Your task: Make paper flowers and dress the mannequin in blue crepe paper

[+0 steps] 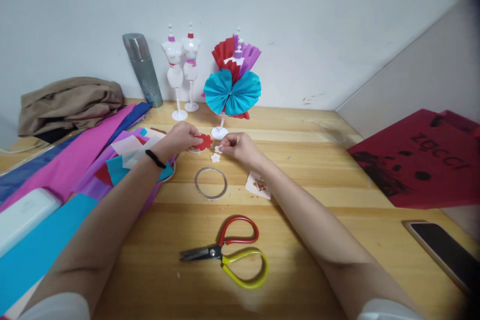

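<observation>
My left hand [183,136] pinches a red scalloped paper flower [204,142] by its edge. Close by, the fingertips of my right hand [235,146] are closed on a small white paper flower [217,149], partly hidden by them. Just below it lies a second white flower [215,158]. Behind my hands stands a small white dress form [219,133] wearing pleated paper: a blue bow [232,92] in front, red and purple fans above. A silvery ring [211,197] lies flat on the table, nearer to me than the flowers.
Scissors [213,252] with red and yellow handles lie in front. Two bare dress forms [174,76] and a flask [144,72] stand at the back. Coloured paper [116,147] is heaped left. A card [258,185] sits under my right forearm; a red bag [416,160] and phone [442,250] are right.
</observation>
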The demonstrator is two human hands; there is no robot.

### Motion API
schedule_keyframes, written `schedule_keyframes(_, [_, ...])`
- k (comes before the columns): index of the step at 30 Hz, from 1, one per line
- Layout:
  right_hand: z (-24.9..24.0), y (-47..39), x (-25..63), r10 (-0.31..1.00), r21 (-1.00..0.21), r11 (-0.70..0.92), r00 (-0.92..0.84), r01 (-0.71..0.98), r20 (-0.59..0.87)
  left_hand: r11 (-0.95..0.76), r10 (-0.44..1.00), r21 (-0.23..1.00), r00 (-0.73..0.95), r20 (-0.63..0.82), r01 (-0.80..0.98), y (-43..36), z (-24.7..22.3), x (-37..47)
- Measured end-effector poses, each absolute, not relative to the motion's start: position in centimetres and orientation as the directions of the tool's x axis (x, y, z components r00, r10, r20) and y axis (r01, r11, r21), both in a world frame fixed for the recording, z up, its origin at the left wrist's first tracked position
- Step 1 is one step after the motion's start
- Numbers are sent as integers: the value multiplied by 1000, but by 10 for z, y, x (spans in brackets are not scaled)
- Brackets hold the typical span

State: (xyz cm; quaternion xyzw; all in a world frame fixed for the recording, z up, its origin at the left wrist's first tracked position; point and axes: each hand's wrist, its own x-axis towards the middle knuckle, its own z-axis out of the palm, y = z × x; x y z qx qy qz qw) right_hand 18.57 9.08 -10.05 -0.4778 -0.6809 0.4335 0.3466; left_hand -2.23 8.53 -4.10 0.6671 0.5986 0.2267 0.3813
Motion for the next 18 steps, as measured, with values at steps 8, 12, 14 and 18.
schedule_keyframes(8, [-83,82,183,946,-981,93,-321,169,34,5,964,845,221,-146,535,88,-53,-17])
schedule_keyframes(12, [-78,77,176,960,-994,78,-274,71,56,1,963,869,232,-133,495,84,-52,-10])
schedule_keyframes(14, [-77,76,173,970,-993,96,-231,74,77,6,962,875,236,-137,484,82,-49,-7])
schedule_keyframes(18, [-76,75,171,979,-990,119,-174,81,103,7,954,901,266,-135,434,79,-45,-6])
